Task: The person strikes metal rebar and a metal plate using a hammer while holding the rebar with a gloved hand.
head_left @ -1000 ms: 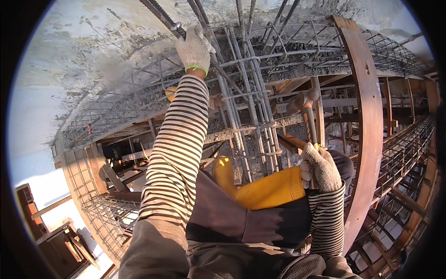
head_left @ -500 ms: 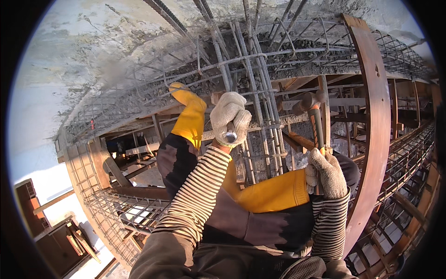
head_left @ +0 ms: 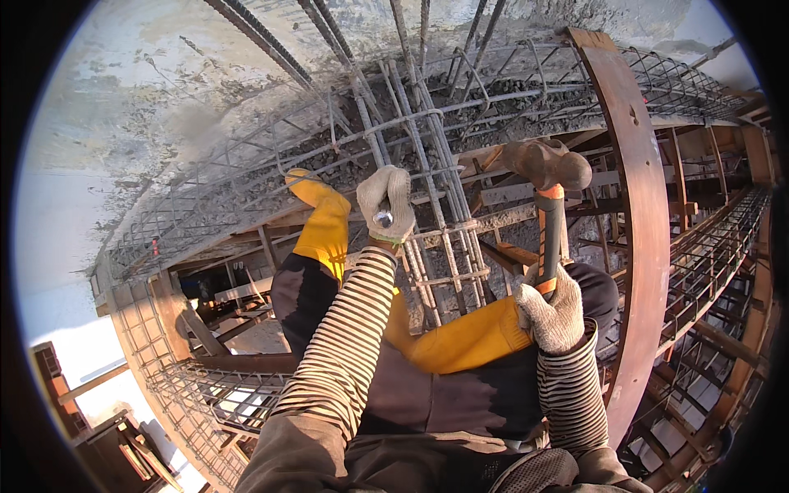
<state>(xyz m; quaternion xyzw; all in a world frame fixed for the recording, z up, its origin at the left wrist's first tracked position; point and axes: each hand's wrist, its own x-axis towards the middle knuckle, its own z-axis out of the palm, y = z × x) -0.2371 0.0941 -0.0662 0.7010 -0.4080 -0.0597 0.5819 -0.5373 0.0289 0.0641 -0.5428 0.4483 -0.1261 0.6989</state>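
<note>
My left hand (head_left: 385, 204), in a whitish knit glove, is closed round a metal rod (head_left: 383, 218) whose shiny round end faces up at me. The fist hides the rest of the rod. It is beside upright bundles of steel rebar (head_left: 427, 156). To the right, my gloved right hand (head_left: 556, 312) grips a hammer (head_left: 551, 177) by its dark handle with orange bands. The hammer stands upright, its worn metal head uppermost and apart from the rod. Yellow boots (head_left: 472, 338) cover my lower legs below and between the hands.
A long brown plank (head_left: 629, 172) rises close to the right of the hammer. Rough concrete (head_left: 205, 107) stretches across the far side, with rebar sticking out. Rebar mesh (head_left: 177, 370) and timber framing surround me on both sides, with gaps down to lower levels.
The hammer has come up towards me, its head now looking larger and tilted differently. My left hand still grips the rod. The whole view has shifted slightly.
</note>
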